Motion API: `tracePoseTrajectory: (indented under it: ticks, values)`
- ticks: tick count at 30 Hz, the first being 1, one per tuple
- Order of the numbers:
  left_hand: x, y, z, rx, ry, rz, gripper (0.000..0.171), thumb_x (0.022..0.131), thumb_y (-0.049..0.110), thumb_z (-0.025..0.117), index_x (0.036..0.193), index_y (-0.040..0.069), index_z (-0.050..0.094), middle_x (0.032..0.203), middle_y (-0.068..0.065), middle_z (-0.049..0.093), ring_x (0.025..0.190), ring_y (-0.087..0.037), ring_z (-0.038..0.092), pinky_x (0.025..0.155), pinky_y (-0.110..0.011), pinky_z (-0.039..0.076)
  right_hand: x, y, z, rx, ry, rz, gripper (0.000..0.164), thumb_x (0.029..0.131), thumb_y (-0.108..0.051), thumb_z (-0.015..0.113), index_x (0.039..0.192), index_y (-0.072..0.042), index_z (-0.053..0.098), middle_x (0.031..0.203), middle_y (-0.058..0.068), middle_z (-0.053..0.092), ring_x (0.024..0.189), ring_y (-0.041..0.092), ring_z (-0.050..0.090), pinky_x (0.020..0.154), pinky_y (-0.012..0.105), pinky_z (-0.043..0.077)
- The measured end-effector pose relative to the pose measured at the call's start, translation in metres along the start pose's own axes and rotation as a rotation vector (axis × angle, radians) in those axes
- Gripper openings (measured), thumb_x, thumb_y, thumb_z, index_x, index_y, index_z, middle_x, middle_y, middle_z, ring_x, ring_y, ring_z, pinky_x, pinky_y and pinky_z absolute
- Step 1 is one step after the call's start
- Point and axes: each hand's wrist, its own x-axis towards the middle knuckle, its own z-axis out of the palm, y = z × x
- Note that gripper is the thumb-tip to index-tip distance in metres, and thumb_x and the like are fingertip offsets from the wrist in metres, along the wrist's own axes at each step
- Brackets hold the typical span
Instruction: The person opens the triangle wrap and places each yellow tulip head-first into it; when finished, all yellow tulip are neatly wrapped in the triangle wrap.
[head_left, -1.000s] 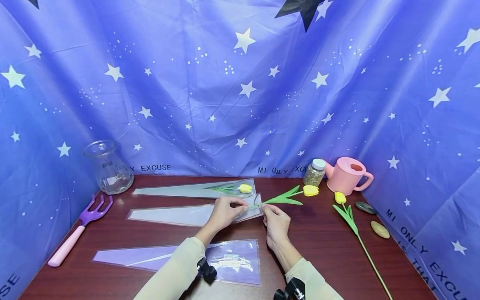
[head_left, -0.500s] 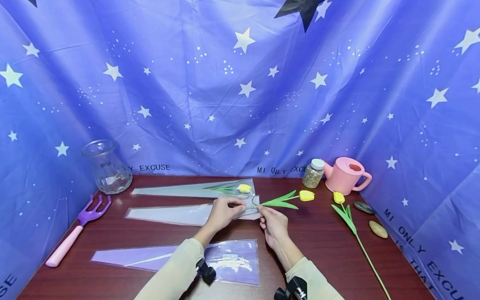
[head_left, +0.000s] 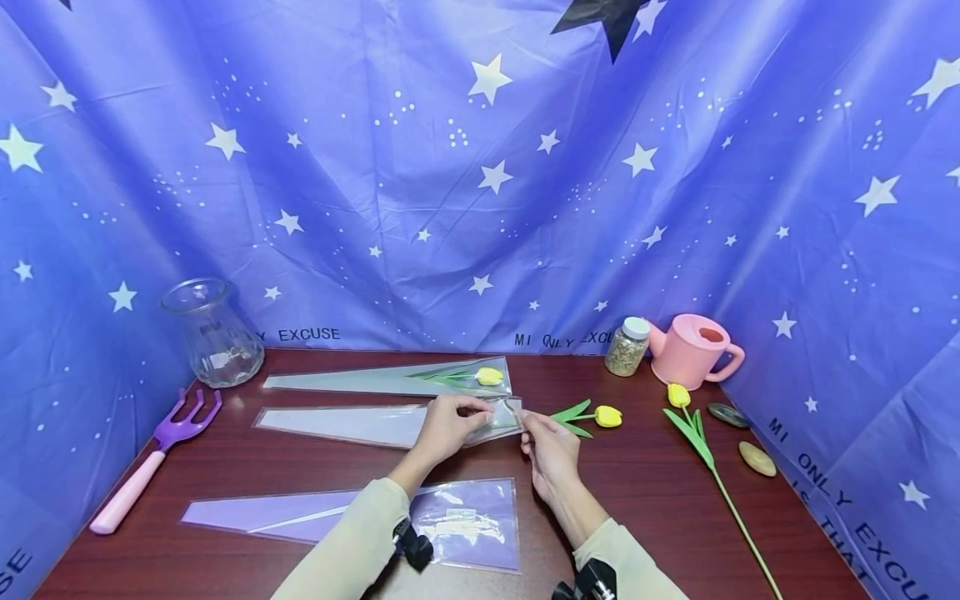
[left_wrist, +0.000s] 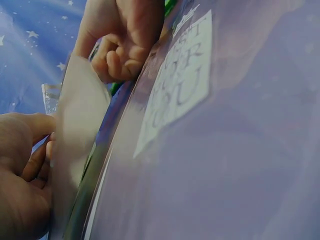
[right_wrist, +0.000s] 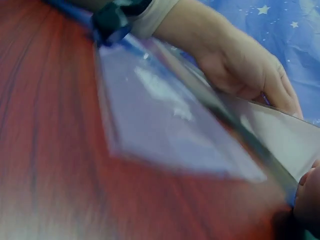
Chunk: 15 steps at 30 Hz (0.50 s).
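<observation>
My left hand point(head_left: 452, 425) pinches a white, clear-fronted flower sleeve point(head_left: 337, 425) near its wide right end. At that open end, the thumb and fingertips of my right hand point(head_left: 553, 448) grip the sleeve's edge. A yellow tulip point(head_left: 608, 417) lies partly behind my right hand, bloom pointing right; some green stem shows inside the sleeve, and its leaf base is hidden. In the left wrist view the sleeve point(left_wrist: 80, 125) stands between my left hand point(left_wrist: 25, 175) and my curled right hand point(left_wrist: 125, 35). My left hand point(right_wrist: 245, 65) also holds the sleeve point(right_wrist: 285, 135) in the right wrist view.
Behind lies another sleeve point(head_left: 322, 382) with a yellow tulip point(head_left: 490, 377) inside; a purple sleeve point(head_left: 480, 533) lies in front. A glass vase point(head_left: 225, 346) and hand fork point(head_left: 180, 431) are left. Right are a jar point(head_left: 627, 350), watering can point(head_left: 690, 354), loose tulip point(head_left: 701, 442) and stones point(head_left: 757, 458).
The tulip at the middle sleeve has shifted left and toward me, its leaves now partly behind my right hand. My left hand stays nearly in place; my right hand has shifted slightly.
</observation>
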Motion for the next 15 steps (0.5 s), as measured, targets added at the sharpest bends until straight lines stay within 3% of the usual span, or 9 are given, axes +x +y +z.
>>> tracePoseTrajectory:
  ticks: [6, 11, 15]
  values:
    - [0.001, 0.003, -0.002, -0.014, 0.001, 0.011, 0.006, 0.087, 0.016, 0.082, 0.092, 0.018, 0.084, 0.097, -0.001, 0.081, 0.071, -0.001, 0.060, 0.063, -0.018, 0.049, 0.008, -0.026, -0.021, -0.116, -0.042, -0.143, 0.011, 0.091, 0.002, 0.072, 0.101, 0.005, 0.076, 0.071, -0.003, 0.071, 0.059, 0.006, 0.057, 0.054, 0.018, 0.048]
    - [0.003, 0.004, -0.005, 0.009, 0.007, 0.032, 0.006, 0.086, 0.014, 0.082, 0.090, 0.019, 0.084, 0.096, -0.001, 0.081, 0.072, 0.000, 0.061, 0.066, -0.018, 0.050, 0.030, -0.065, -0.052, -0.394, -0.099, -0.278, 0.024, 0.092, -0.009, 0.077, 0.110, 0.005, 0.074, 0.075, -0.008, 0.071, 0.065, 0.010, 0.060, 0.062, 0.024, 0.053]
    - [0.005, 0.004, -0.007, 0.037, 0.005, 0.048, 0.007, 0.086, 0.014, 0.083, 0.089, 0.019, 0.084, 0.096, -0.001, 0.081, 0.072, -0.001, 0.060, 0.067, -0.018, 0.049, 0.055, -0.088, -0.080, -0.604, -0.201, -0.352, 0.032, 0.093, -0.016, 0.077, 0.116, 0.006, 0.072, 0.088, -0.011, 0.074, 0.075, 0.007, 0.064, 0.069, 0.024, 0.056]
